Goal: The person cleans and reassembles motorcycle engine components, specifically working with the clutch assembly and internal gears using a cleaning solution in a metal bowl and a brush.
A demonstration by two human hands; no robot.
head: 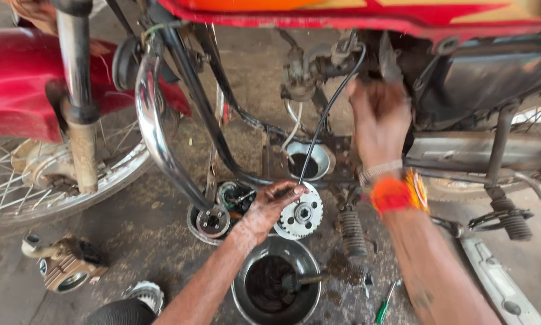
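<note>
A red motorcycle point(366, 15) stands stripped over the oily concrete floor point(144, 235), its engine bay open, so parts sit within reach below. The right hand point(379, 120) reaches up into the frame, closed around something hidden near the carburettor point(300, 78). The left hand point(270, 207) pinches the lower end of 1 thin black cable point(324, 120), just beside a toothed metal sprocket point(300, 218). Beneath, a steel bowl point(276, 283) holds dark oil; a finned cylinder point(65, 265) lies apart.
</note>
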